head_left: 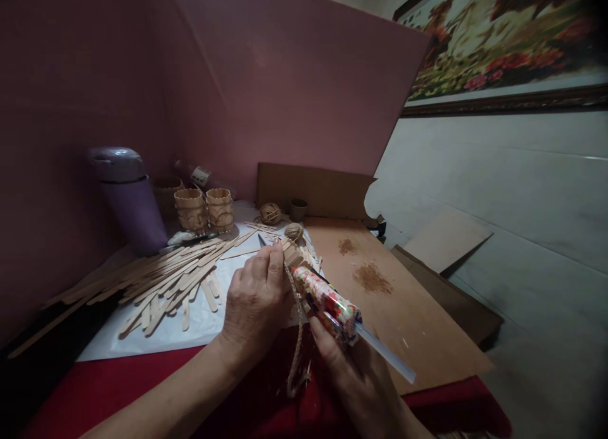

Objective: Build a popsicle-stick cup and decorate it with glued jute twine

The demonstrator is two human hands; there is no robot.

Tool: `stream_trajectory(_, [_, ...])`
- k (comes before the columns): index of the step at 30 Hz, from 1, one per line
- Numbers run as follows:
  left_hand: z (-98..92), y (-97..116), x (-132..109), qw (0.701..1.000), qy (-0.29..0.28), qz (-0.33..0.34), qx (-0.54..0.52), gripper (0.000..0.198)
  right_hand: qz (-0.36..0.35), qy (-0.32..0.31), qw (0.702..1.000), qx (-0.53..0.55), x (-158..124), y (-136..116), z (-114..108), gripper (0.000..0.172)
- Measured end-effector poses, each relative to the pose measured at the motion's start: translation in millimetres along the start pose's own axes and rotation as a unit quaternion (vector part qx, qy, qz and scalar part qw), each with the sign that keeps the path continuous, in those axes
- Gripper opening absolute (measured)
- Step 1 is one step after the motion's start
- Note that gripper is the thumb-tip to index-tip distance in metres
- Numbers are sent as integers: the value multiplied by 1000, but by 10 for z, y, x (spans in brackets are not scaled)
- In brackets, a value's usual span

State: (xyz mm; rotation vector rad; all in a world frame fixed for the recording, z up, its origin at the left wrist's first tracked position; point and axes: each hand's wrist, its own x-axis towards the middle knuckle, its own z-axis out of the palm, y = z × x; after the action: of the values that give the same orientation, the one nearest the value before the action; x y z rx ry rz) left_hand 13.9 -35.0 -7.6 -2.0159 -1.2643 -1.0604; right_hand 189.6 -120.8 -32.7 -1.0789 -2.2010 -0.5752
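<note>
My left hand (259,293) is closed round a small piece made of wooden sticks (293,254), mostly hidden behind its fingers. A braided cord (298,344) hangs down from that piece between my hands. My right hand (354,369) is wrapped round a glue gun (327,299) with a colourful patterned cover. The gun's tip touches or nearly touches the stick piece; which one cannot be told. A clear glue stick (387,353) juts from the back of the gun.
Loose wooden sticks (175,280) lie on white paper (156,344) at the left. Behind stand two wooden cups (219,211) and a purple bottle (135,204). Twine balls (270,214) sit near the back. A brown board (427,331) with brown crumbs lies at the right.
</note>
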Motion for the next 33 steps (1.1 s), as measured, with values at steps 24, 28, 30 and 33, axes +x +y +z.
stream_trajectory(24, [1, 20, -25, 993, -61, -61, -77, 79, 37, 6, 999, 4, -140, 1, 10, 50])
stream_trajectory(28, [-3, 19, -31, 988, -78, -79, -105, 80, 131, 38, 987, 90, -104, -54, 65, 38])
stream_trajectory(30, [-6, 18, -30, 986, -85, -89, -116, 79, 162, 39, 978, 123, -74, -80, 69, 38])
stream_trajectory(33, [-7, 13, -29, 983, -89, -93, -128, 78, 198, 36, 964, 175, -46, -96, 66, 39])
